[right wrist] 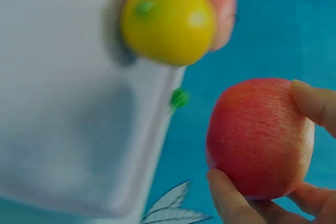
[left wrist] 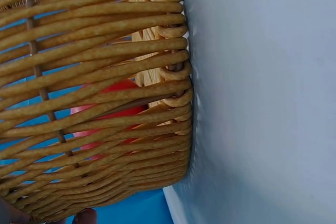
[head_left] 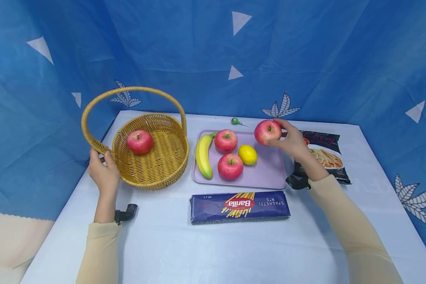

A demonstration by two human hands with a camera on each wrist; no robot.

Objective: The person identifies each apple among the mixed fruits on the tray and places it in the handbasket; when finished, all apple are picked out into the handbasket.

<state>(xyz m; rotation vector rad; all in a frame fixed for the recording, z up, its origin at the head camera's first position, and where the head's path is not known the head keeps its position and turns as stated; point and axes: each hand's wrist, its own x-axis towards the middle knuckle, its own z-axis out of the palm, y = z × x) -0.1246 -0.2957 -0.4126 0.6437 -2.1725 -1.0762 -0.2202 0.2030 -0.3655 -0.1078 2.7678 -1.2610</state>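
In the head view, right of centre, the R hand (head_left: pixel 292 142) has a firm hold of a round, red-pink apple (head_left: pixel 268 133) w/ a short green stem; thumb and fingers are set apart only as wide as the fruit. The R wrist view, lower right, shows the same apple betw. thumb and fingertips, raised apart from the flat lilac tray (head_left: pixel 271 169). In the head view it is over the upper right part of this tray. At left of the frame, the L hand (head_left: pixel 104 171) is closed round the lower end of the handle of a round, yellow-brown wicker basket (head_left: pixel 152 186), close to its rim; the L wrist view shows mostly the woven side, w/ a bit of fingers at lower left. Inside the basket, upper left part, lies one red apple (head_left: pixel 140 142). On the tray, left to middle, are a curved yellow banana (head_left: pixel 203 156), 2 more red apples, upper (head_left: pixel 226 141) & lower (head_left: pixel 230 167), and a small yellow lemon (head_left: pixel 247 154). Below the tray lies a long dark-blue cardboard spaghetti box (head_left: pixel 239 209), a black noodle pkt (head_left: pixel 324 157) is partly behind the R arm, and a green lollipop (head_left: pixel 235 121) lies above the tray, upper middle.
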